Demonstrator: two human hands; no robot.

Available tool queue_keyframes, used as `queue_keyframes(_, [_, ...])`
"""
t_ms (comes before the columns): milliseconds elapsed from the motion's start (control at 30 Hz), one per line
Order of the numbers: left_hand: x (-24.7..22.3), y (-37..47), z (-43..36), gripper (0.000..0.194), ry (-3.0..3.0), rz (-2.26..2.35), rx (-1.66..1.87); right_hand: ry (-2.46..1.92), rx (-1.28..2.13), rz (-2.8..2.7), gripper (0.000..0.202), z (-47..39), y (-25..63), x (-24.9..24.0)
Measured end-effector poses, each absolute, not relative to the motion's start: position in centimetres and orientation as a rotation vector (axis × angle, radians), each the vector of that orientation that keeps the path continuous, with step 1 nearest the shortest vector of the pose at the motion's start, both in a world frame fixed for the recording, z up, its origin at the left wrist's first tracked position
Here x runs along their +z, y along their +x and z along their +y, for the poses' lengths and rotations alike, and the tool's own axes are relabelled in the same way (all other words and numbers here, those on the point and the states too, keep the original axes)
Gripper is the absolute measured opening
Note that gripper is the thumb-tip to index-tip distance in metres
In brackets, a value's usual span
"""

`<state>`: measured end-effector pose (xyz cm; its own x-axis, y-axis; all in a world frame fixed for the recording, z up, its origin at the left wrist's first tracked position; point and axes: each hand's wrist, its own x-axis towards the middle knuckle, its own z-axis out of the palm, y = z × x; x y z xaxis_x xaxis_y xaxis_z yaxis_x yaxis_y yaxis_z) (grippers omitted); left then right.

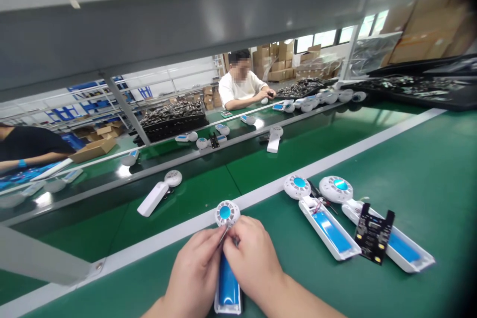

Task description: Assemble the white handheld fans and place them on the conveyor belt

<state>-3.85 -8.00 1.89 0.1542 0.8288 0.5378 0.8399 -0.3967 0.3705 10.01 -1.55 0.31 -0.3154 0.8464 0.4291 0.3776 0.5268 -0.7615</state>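
Observation:
A white handheld fan unit [228, 285] with a blue battery in its open handle lies on the green bench in front of me, its round head pointing away. My left hand [197, 268] is closed at the neck of this unit, fingers pinched on a small thin part I cannot make out. Close against it, my right hand [251, 251] is also closed, thumb and fingertips meeting at the same spot. To the right lie two more open fan units [330, 231], [406, 248], and a black circuit board [374, 233] rests against the farther one.
Beyond the white bench edge [149, 254], a green conveyor [208, 179] carries more fan units, one of them face down [152, 198]. A person in white [240, 89] works across it; another person's arm shows at left. Black trays [417, 89] of parts stand at right.

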Motion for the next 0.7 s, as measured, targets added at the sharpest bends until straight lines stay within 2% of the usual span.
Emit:
queue_keyframes(167, [2.3,-3.9,-8.2,0.036,-2.461,-1.788,-1.182,-1.001,0.658,-1.985,0.019,-1.6,10.2,0.7])
queue_keyframes(267, [2.8,-4.0,-7.2,0.027,-2.357,-2.222,-1.416,-0.978,0.738,-1.96,0.018,-1.3,10.4,1.1])
queue_keyframes(333, [3.7,-4.8,-5.6,0.033,-2.078,-2.548,-1.628,-0.958,0.807,-1.889,0.013,-0.8,10.7,1.4])
queue_keyframes(400, [5.3,-6.8,-3.4,0.047,-1.822,-2.679,-1.726,-0.967,0.832,-1.83,0.014,-0.3,11.0,1.5])
queue_keyframes(500, [8.5,-12.0,-0.6,0.06,-1.613,-2.684,-1.642,-1.027,0.852,-1.812,0.018,-0.1,11.5,1.6])
queue_keyframes(600, [10.7,-17.6,-0.1,0.071,-1.365,-2.824,-1.379,-1.038,0.882,-1.844,0.018,-0.4,11.6,1.6])
queue_keyframes(700, [11.0,-21.2,-1.3,0.053,-1.14,-3.019,-1.122,-1.004,0.899,-1.878,0.019,-0.8,11.5,1.7])
